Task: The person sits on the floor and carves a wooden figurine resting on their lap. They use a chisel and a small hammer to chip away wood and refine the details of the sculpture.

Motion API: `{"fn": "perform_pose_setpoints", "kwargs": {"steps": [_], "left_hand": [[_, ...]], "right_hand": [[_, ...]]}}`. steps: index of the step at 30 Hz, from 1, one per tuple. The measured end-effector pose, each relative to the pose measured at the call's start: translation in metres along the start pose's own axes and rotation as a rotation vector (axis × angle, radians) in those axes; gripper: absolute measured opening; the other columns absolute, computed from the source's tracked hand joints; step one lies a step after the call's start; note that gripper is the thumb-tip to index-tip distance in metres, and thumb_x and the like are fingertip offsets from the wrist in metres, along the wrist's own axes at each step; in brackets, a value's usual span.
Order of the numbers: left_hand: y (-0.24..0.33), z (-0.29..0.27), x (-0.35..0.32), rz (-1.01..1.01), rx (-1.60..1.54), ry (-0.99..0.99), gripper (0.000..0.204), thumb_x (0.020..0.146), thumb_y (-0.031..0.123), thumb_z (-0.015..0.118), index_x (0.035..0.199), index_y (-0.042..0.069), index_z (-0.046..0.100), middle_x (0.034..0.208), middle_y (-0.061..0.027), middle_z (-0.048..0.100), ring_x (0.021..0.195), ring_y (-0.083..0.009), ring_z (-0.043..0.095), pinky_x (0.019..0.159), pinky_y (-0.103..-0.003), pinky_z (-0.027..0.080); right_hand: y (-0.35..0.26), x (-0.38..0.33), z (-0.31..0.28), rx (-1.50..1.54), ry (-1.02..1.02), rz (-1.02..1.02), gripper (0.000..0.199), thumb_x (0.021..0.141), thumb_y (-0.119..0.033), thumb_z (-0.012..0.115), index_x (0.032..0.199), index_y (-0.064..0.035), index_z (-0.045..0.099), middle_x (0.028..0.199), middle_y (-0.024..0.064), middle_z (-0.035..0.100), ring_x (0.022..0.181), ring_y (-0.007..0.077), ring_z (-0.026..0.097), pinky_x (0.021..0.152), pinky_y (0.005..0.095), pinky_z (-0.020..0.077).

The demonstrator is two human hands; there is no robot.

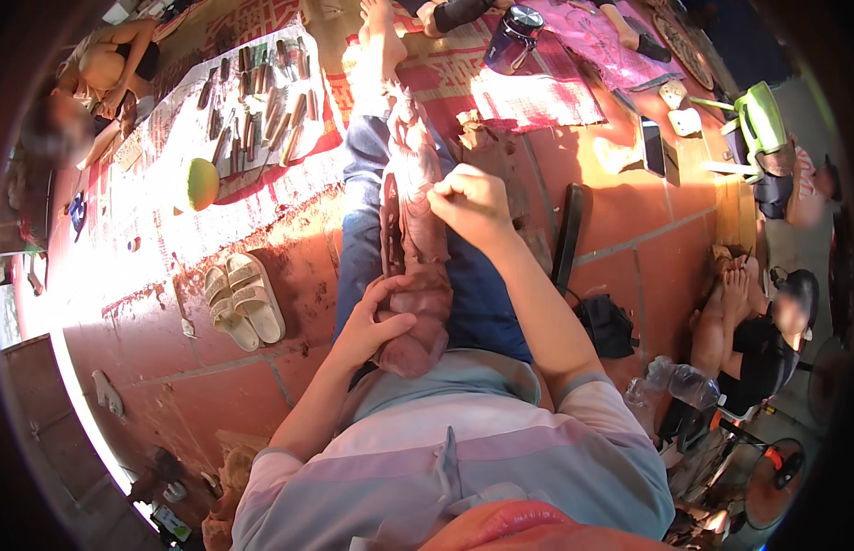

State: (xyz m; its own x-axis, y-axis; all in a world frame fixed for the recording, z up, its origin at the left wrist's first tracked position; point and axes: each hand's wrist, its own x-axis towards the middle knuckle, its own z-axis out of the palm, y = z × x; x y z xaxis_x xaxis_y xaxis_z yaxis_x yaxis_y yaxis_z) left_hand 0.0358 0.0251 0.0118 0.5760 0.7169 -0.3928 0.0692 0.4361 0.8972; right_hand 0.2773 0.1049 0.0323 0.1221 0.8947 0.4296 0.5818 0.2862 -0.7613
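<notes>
A long reddish-brown carved wooden statue lies along my lap, its narrow, detailed end toward my foot and its rounded base toward my belly. My left hand wraps round the side of that base, thumb on top. Against the right side of the carving, around its middle, my right hand is closed in a fist or pinch. Whatever it may hold is hidden by the fingers. Blue trousers show on both sides of the statue.
Rows of carving chisels lie on a pale sheet at far left, near a yellow-green ball-like thing. Beige sandals rest on the tiles. A dark flask, a phone and a clear bottle are around. Other people sit left and right.
</notes>
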Motion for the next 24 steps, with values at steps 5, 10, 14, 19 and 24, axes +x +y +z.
{"fn": "perform_pose_setpoints", "kwargs": {"steps": [5,10,14,19,24], "left_hand": [[0.001,-0.002,0.0,-0.036,-0.027,-0.02,0.063,0.082,0.016,0.073,0.138,0.006,0.045,0.128,-0.0069,0.051,0.106,-0.0121,0.055,0.091,-0.025,0.046],[-0.004,-0.005,-0.001,-0.063,-0.074,-0.024,0.065,0.082,0.012,0.072,0.14,0.007,0.043,0.128,-0.0074,0.052,0.101,-0.0098,0.058,0.087,-0.023,0.047],[-0.008,-0.004,0.001,-0.02,-0.065,-0.041,0.066,0.082,0.013,0.072,0.14,0.005,0.042,0.131,-0.0093,0.051,0.111,-0.0133,0.054,0.094,-0.026,0.044],[0.01,0.002,-0.003,-0.07,-0.145,-0.02,0.06,0.083,0.025,0.071,0.136,0.005,0.049,0.141,-0.01,0.04,0.134,-0.0226,0.036,0.111,-0.034,0.028],[0.025,-0.007,0.008,0.177,0.244,0.259,0.058,0.092,0.026,0.06,0.143,0.006,0.043,0.153,-0.0173,0.032,0.144,-0.0301,0.027,0.111,-0.036,0.028]], "right_hand": [[0.018,0.008,0.009,-0.018,0.18,0.013,0.009,0.076,-0.006,0.07,0.071,-0.0035,0.063,0.071,0.0082,0.063,0.067,0.0219,0.064,0.06,0.0319,0.0515],[0.021,-0.001,-0.006,0.065,0.153,-0.056,0.01,0.077,0.0,0.074,0.074,0.0009,0.065,0.068,0.0055,0.06,0.059,0.0074,0.057,0.056,0.0236,0.0462],[0.025,0.001,0.007,0.015,0.216,-0.068,0.007,0.078,0.0,0.072,0.079,-0.0002,0.066,0.075,0.007,0.062,0.064,0.0108,0.06,0.058,0.0252,0.0476],[0.024,-0.037,-0.001,0.296,0.111,0.111,0.009,0.077,-0.002,0.074,0.075,0.0012,0.066,0.072,0.0064,0.063,0.063,0.0132,0.061,0.059,0.0265,0.0475],[0.028,-0.05,-0.023,0.436,0.198,0.32,0.009,0.083,-0.004,0.071,0.08,0.0019,0.065,0.08,0.0024,0.061,0.07,0.0049,0.058,0.062,0.0212,0.0448]]}}
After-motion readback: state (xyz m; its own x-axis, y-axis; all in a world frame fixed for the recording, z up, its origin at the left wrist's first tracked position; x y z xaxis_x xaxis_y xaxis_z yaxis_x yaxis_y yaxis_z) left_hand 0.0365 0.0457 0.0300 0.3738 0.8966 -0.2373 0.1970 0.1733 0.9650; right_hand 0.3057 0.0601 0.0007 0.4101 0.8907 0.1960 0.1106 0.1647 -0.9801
